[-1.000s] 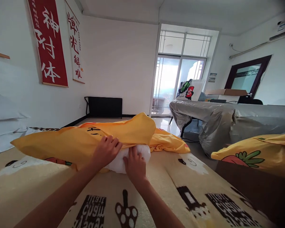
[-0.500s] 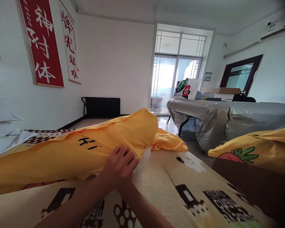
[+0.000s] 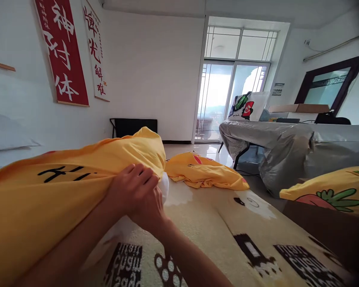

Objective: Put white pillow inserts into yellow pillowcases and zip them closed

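A yellow pillowcase (image 3: 77,157) with black "Hi" lettering stretches from the lower left to the middle of the view. White material (image 3: 165,187), perhaps a pillow, shows at its right end, and more white shows beneath it. My left hand (image 3: 131,185) is closed on the fabric near that end, knuckles up. My right hand (image 3: 151,209) is closed just below and against the left one, gripping the same edge; its fingertips are hidden. Both rest low over the cream patterned blanket (image 3: 197,227).
Another yellow printed cloth (image 3: 206,169) lies crumpled beyond the hands. At the right, a yellow piece with a carrot print (image 3: 341,195) sits on a brown box (image 3: 314,225). A table under grey plastic (image 3: 275,147) stands behind. A white pillow (image 3: 8,133) lies at the left.
Both hands have moved left and slightly up in view, with the pillowcase in them. Its end has come away from the cloth behind, showing more of that cloth. The camera has turned slightly left.
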`<state>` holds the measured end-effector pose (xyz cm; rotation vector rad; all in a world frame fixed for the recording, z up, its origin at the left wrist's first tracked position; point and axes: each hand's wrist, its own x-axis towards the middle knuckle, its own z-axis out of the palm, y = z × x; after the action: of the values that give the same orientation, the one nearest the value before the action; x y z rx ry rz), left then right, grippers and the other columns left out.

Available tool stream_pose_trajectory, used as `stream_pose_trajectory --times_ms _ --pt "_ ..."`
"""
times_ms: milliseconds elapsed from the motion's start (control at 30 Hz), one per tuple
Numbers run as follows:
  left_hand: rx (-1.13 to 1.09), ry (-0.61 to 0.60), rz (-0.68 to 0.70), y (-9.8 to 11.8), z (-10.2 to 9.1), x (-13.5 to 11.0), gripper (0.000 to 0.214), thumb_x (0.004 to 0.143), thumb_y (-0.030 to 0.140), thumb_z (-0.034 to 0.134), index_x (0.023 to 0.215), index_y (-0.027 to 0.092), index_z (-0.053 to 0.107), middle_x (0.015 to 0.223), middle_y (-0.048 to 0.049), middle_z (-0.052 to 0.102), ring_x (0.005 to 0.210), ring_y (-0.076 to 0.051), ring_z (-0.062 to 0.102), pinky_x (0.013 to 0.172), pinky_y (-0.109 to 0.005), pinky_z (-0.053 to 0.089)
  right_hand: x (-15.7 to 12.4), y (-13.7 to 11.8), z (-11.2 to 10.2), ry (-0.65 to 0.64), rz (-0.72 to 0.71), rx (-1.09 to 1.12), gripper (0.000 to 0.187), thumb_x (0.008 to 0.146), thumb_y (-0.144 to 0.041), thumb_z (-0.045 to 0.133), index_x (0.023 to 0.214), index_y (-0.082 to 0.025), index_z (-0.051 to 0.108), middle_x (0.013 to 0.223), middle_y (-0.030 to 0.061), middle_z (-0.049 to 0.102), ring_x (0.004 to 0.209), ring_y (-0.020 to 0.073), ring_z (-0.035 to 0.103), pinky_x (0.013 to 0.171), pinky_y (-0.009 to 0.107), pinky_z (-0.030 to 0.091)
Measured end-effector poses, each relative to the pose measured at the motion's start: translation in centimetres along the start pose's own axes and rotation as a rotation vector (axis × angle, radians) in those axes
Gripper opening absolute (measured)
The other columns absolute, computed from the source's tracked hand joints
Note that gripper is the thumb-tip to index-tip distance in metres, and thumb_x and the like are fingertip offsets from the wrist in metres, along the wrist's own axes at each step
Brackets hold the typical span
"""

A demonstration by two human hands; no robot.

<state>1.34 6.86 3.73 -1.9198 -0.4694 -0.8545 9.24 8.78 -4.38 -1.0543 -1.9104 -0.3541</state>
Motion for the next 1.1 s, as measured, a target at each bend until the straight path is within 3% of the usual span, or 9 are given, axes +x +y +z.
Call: stream_pose_trajectory --times_ms 100,167,267,367,467,633,900,1000,1100 --pt "0.092 -0.256 -0.002 -3.2 2.2 -4.7 0.014 0.077 0.006 0.051 0.069 0.017 0.056 0.068 -0.0040 0.056 0.064 -0.020 0.048 0.059 -0.034 0.037 -1.1 4.3 -0.5 -0.058 -0.027 0.275 0.045 0.080 -0.041 0.062 0.119 -0.019 0.057 0.116 0.0071 0.064 0.107 0.0214 0.056 0.092 0.033 0.047" --pt "0.087 -0.386 -0.069 -5.0 3.5 -7.5 0.012 0.074 0.006 0.053 0.071 0.017 0.057 0.071 -0.0042 0.058 0.068 -0.021 0.051 0.062 -0.035 0.038 -2.0 7.3 0.8 -0.053 0.115 0.463 0.030 0.084 -0.034 0.056 0.110 -0.020 0.064 0.114 0.0057 0.067 0.106 0.0189 0.058 0.088 0.031 0.048" --pt "0.065 -0.450 -0.209 -6.5 4.9 -9.8 0.010 0.074 0.008 0.053 0.073 0.017 0.058 0.074 -0.0051 0.060 0.073 -0.023 0.053 0.066 -0.035 0.039 -3.5 11.0 3.6 0.025 0.442 0.548 0.021 0.085 -0.030 0.049 0.091 -0.019 0.067 0.095 0.0045 0.071 0.085 0.0164 0.064 0.069 0.027 0.050" --pt "0.084 -0.462 -0.239 -6.3 5.6 -9.9 0.010 0.074 0.010 0.051 0.072 0.017 0.058 0.074 -0.0057 0.060 0.075 -0.024 0.054 0.068 -0.036 0.039 -5.1 12.6 6.1 0.028 0.563 0.541 0.024 0.085 -0.035 0.049 0.093 -0.017 0.063 0.089 0.0042 0.069 0.068 0.0137 0.062 0.062 0.025 0.049" --pt "0.142 -0.463 -0.306 -4.8 6.2 -8.9 0.009 0.075 0.011 0.051 0.072 0.017 0.057 0.074 -0.0060 0.059 0.076 -0.025 0.054 0.070 -0.037 0.039 -6.2 11.7 7.2 -0.038 0.533 0.614 0.031 0.084 -0.039 0.053 0.107 -0.018 0.059 0.097 0.0046 0.066 0.078 0.0149 0.062 0.068 0.026 0.051" --pt "0.141 -0.556 -0.472 -2.7 7.9 -5.9 0.011 0.078 0.011 0.048 0.082 0.015 0.057 0.075 -0.0076 0.061 0.075 -0.027 0.059 0.066 -0.036 0.039 -6.4 8.4 6.7 -0.136 0.368 0.629 0.058 0.069 -0.034 0.073 0.122 -0.019 0.053 0.117 0.0083 0.058 0.108 0.0232 0.053 0.092 0.036 0.046" --pt "0.093 -0.742 -0.534 -4.4 12.5 -3.3 0.026 0.086 0.011 0.033 0.081 0.013 0.058 0.072 -0.0135 0.064 0.069 -0.028 0.063 0.054 -0.031 0.025 -6.2 6.2 5.6 -0.257 0.247 0.548 0.079 0.062 -0.031 0.080 0.132 -0.021 0.045 0.132 0.0082 0.051 0.114 0.0238 0.048 0.100 0.038 0.041" --pt "0.041 -0.789 -0.534 -4.8 12.1 -3.4 0.027 0.089 0.023 0.037 0.072 0.016 0.056 0.063 -0.0084 0.063 0.057 -0.022 0.059 0.051 -0.030 0.021 -6.4 5.4 5.5 -0.301 0.222 0.518 0.082 0.063 -0.037 0.080 0.135 -0.023 0.043 0.139 0.0070 0.046 0.119 0.0243 0.045 0.102 0.038 0.040" --pt "-0.083 -0.757 -0.586 -3.6 10.0 -2.9 0.030 0.089 0.030 0.036 0.066 0.018 0.050 0.061 -0.0045 0.061 0.055 -0.017 0.054 0.051 -0.028 0.023 -6.3 4.5 5.3 -0.318 0.180 0.449 0.095 0.061 -0.045 0.080 0.142 -0.025 0.034 0.144 0.0086 0.040 0.126 0.0273 0.040 0.103 0.042 0.038"
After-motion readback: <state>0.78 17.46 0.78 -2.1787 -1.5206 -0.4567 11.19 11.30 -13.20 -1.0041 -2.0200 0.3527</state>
